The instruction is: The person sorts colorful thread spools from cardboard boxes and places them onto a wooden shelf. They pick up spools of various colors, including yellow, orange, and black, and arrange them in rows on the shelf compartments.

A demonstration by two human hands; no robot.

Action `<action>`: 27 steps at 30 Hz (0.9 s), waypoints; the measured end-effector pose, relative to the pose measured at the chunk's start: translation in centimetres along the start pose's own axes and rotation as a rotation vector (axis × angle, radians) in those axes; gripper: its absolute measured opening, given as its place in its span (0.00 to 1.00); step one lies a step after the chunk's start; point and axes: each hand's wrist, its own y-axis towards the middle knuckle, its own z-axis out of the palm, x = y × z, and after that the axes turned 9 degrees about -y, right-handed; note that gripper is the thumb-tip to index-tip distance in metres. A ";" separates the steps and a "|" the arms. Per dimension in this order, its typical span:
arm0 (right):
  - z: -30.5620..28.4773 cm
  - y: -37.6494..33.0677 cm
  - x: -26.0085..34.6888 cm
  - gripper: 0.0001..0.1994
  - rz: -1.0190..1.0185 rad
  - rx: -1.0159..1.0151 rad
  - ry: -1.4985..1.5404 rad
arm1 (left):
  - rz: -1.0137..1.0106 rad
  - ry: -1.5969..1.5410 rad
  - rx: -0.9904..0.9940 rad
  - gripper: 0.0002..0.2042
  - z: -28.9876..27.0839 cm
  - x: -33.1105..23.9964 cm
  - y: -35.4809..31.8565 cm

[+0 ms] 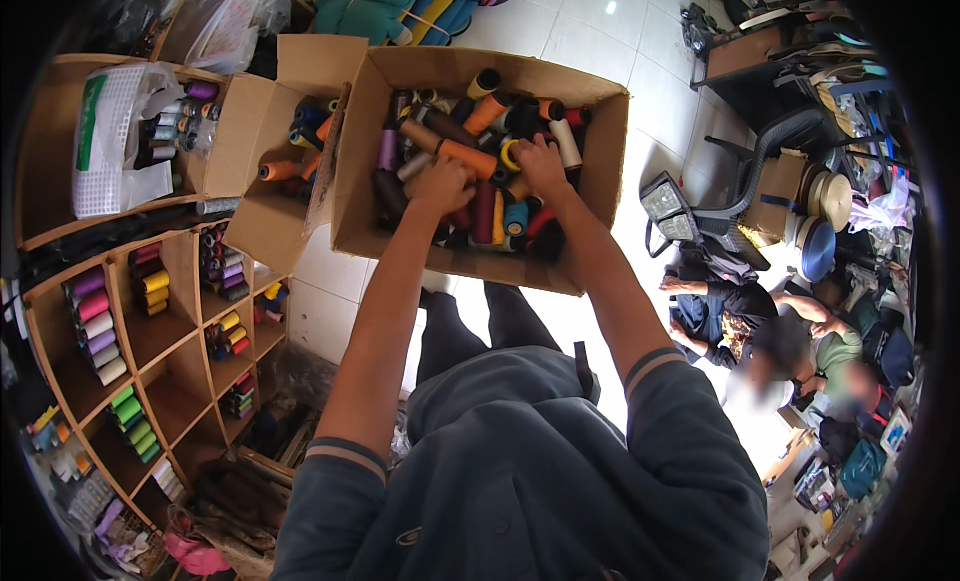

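Seen from above, a person in a dark grey shirt reached both bare arms forward into a large cardboard box packed with thread cones in orange, purple, brown, yellow, blue and cream. The box sat open-topped in front of the person, above a white tiled floor.

The left hand was sunk among the cones near the middle of the box, fingers curled down into the pile — whether it gripped a cone could not be told. The right hand lay just beside it to the right, fingers spread and pressed onto the cones, touching a long orange one; it looked loosely open rather than clamped on anything.

To the left, touching the large box, stood a smaller cardboard box with its flaps open, holding a few orange, blue and yellow cones. Further left, wooden shelves divided into compartments held rows of spools in pink, yellow, green and purple, and a white mesh bag lay on the top shelf.

At the right, well apart from the boxes, two other people sat on the floor amid bags and clutter, near a grey chair — their hands were nowhere near the boxes
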 end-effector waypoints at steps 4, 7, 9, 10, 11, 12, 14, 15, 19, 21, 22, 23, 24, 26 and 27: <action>-1.2 -0.4 -1.7 0.14 0.012 -0.001 0.141 | -0.106 0.262 -0.051 0.24 2.1 -3.3 -2.1; -0.6 -0.2 -2.3 0.14 0.029 -0.032 0.202 | 0.025 0.186 -0.032 0.29 2.8 -5.8 -3.0; -0.2 -0.3 -2.3 0.16 0.001 -0.040 0.235 | 0.077 0.235 -0.046 0.31 3.2 -5.7 -3.4; -0.9 0.0 -2.3 0.22 -0.007 0.036 0.227 | 0.056 0.239 -0.034 0.32 2.7 -5.8 -3.7; -0.6 0.2 -2.1 0.22 -0.018 0.017 0.176 | 0.035 0.243 -0.022 0.32 2.3 -5.9 -3.9; -0.5 0.5 -2.0 0.23 -0.030 -0.002 0.125 | 0.024 0.227 -0.033 0.32 2.0 -6.2 -4.1; -0.2 0.7 -1.6 0.23 0.012 -0.012 0.090 | 0.003 0.198 -0.055 0.31 1.5 -6.4 -4.5; -0.1 0.7 -1.4 0.22 0.065 0.000 0.106 | 0.004 0.174 -0.073 0.31 1.7 -6.3 -4.8; 0.9 0.9 -1.5 0.18 0.052 -0.036 0.021 | 0.021 0.125 -0.117 0.28 2.7 -5.8 -5.3; 0.5 0.3 -1.9 0.17 0.027 -0.067 0.076 | 0.019 0.095 -0.132 0.26 3.0 -5.5 -5.7; -0.3 0.2 -2.3 0.16 0.009 -0.085 0.101 | 0.009 0.069 -0.152 0.25 3.1 -5.3 -5.9; -0.9 0.2 -2.8 0.15 0.003 -0.131 0.187 | -0.001 0.042 -0.171 0.23 3.1 -5.2 -6.0; -1.5 0.1 -3.3 0.15 -0.003 -0.176 0.274 | -0.027 -0.047 -0.213 0.22 3.0 -4.9 -6.1; -1.7 -0.1 -4.9 0.14 0.060 -0.267 0.477 | -0.055 -0.227 -0.293 0.19 2.5 -4.4 -5.3; -1.4 0.1 -5.7 0.14 0.121 -0.310 0.598 | -0.090 -0.326 -0.326 0.17 2.3 -4.2 -4.9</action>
